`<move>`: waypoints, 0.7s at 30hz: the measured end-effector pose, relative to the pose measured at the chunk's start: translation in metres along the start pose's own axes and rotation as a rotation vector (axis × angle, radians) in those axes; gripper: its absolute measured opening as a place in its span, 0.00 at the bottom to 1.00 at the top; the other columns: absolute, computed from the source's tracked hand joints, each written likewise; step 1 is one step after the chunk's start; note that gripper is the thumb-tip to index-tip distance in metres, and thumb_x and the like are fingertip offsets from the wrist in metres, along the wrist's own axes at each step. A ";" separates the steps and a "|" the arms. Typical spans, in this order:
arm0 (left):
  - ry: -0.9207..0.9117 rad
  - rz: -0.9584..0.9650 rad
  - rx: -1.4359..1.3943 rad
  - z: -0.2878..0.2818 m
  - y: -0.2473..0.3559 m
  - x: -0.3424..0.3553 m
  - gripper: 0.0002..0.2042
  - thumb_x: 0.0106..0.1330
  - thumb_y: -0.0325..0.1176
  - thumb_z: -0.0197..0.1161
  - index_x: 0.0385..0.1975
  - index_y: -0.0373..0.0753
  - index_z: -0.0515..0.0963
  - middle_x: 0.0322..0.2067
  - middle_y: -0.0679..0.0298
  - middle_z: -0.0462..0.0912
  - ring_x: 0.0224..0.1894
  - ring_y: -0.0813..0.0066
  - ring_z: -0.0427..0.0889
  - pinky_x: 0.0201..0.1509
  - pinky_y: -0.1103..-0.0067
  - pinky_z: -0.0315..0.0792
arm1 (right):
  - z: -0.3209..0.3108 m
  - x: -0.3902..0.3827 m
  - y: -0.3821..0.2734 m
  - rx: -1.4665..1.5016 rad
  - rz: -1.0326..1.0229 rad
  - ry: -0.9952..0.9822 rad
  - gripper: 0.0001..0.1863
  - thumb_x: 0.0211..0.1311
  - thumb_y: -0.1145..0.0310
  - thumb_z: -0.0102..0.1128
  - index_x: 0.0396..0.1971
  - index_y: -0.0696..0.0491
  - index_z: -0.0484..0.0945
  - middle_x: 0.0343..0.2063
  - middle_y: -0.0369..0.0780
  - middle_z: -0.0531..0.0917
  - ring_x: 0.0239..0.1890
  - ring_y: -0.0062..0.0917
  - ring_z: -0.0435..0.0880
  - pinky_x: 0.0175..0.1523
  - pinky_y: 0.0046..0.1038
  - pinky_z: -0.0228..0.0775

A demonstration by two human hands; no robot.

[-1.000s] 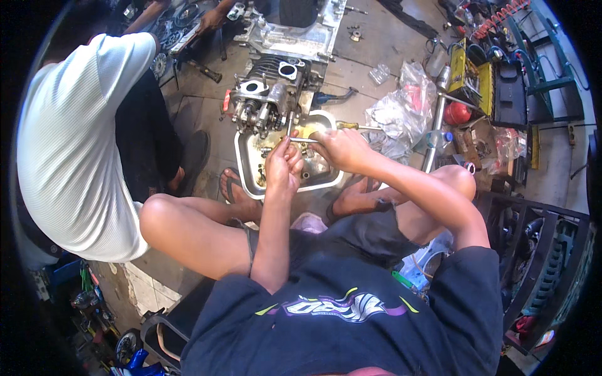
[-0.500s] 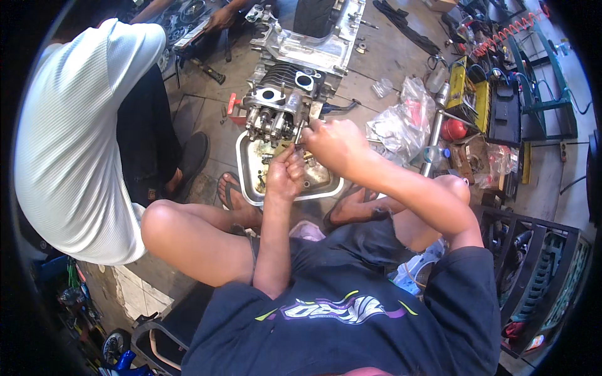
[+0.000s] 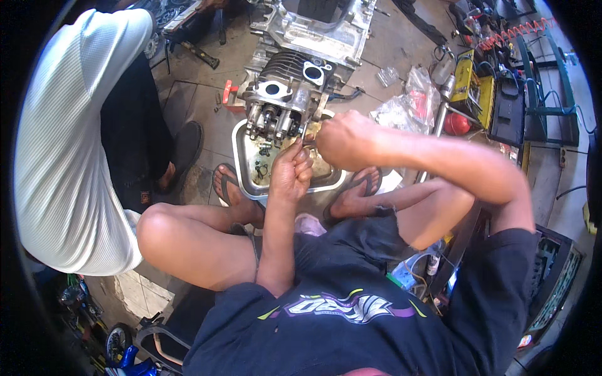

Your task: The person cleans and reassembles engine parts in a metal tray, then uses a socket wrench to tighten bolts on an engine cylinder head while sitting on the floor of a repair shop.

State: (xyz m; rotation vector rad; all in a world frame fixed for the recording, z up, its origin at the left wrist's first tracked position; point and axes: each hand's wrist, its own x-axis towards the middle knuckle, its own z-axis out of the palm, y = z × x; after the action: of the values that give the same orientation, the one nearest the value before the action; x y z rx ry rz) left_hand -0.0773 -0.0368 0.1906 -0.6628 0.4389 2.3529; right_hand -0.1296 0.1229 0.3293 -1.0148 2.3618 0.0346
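A metal engine (image 3: 295, 67) lies on the floor in front of me, its finned cylinder and open head with valve parts facing me. Under the head sits a shallow metal tray (image 3: 238, 164), with dark oily residue and small parts in it. My left hand (image 3: 293, 172) is closed in a pinch by the head's lower right corner; what its fingertips hold is too small to name. Just to its right my right hand (image 3: 346, 139) is closed, knuckles up. Between both hands a slim metal piece (image 3: 305, 133) shows beside the head, its kind and grip partly hidden.
On the left, close by, is a person in a white shirt (image 3: 75, 144). A red box (image 3: 232, 97) stands left of the engine. To the right lie clear plastic bags (image 3: 417, 103), a yellow toolbox (image 3: 473, 94) and a red round object (image 3: 457, 123). My sandalled feet flank the tray.
My right hand has moved slightly right and down, with its elbow swung outward to the right. My left hand has shifted a little right. The view has tilted slightly.
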 end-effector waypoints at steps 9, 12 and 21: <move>0.124 0.026 0.188 0.024 -0.005 -0.003 0.08 0.71 0.32 0.58 0.28 0.45 0.69 0.15 0.78 0.57 0.12 0.91 0.49 0.10 0.88 0.43 | -0.006 0.017 0.012 -0.180 -0.207 -0.378 0.11 0.50 0.65 0.61 0.25 0.57 0.86 0.26 0.46 0.84 0.31 0.36 0.86 0.36 0.35 0.80; 0.142 0.026 0.212 0.028 -0.007 -0.004 0.08 0.70 0.32 0.60 0.28 0.45 0.70 0.15 0.79 0.55 0.12 0.92 0.49 0.11 0.87 0.43 | 0.008 0.016 0.015 -0.082 -0.139 -0.353 0.08 0.47 0.68 0.61 0.22 0.56 0.86 0.24 0.45 0.84 0.29 0.37 0.86 0.35 0.36 0.79; 0.161 0.070 0.272 0.033 -0.005 -0.008 0.05 0.71 0.32 0.60 0.32 0.43 0.72 0.16 0.80 0.55 0.13 0.93 0.50 0.13 0.88 0.44 | 0.021 0.011 0.014 0.053 0.018 -0.270 0.08 0.50 0.67 0.60 0.22 0.58 0.82 0.19 0.47 0.82 0.26 0.41 0.85 0.34 0.39 0.79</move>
State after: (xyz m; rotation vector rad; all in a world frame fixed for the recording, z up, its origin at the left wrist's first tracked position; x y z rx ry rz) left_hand -0.0803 -0.0215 0.2217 -0.7177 0.8492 2.2551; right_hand -0.1350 0.1306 0.3036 -0.9029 2.1156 0.1083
